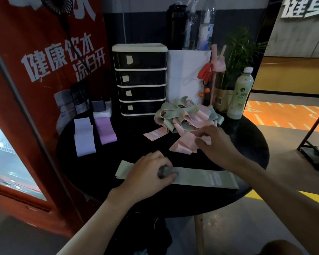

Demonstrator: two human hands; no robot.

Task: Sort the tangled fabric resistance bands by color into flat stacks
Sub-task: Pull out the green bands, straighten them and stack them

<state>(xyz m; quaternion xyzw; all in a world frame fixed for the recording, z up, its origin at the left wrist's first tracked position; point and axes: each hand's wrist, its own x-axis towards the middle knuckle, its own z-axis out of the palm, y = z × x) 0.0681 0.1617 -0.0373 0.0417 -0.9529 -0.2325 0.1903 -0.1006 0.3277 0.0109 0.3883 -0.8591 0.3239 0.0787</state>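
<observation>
A green band (204, 178) lies flat near the front of the round black table (118, 153). My left hand (147, 172) rests on its left part with fingers curled down onto the fabric. My right hand (215, 142) reaches over a pink band (184, 146), with thumb and fingers touching it; whether it pinches the band I cannot tell. Behind lies a tangled heap of green and pink bands (184, 115). At the left lie a flat light lavender stack (84, 138) and a flat purple stack (105, 130).
A black drawer unit (140, 80) stands at the back of the table, with a white bag (186, 74), a pink bottle (216, 70), a potted plant (234, 57) and a pale green bottle (240, 94) to its right. A red cabinet (35, 89) stands at the left.
</observation>
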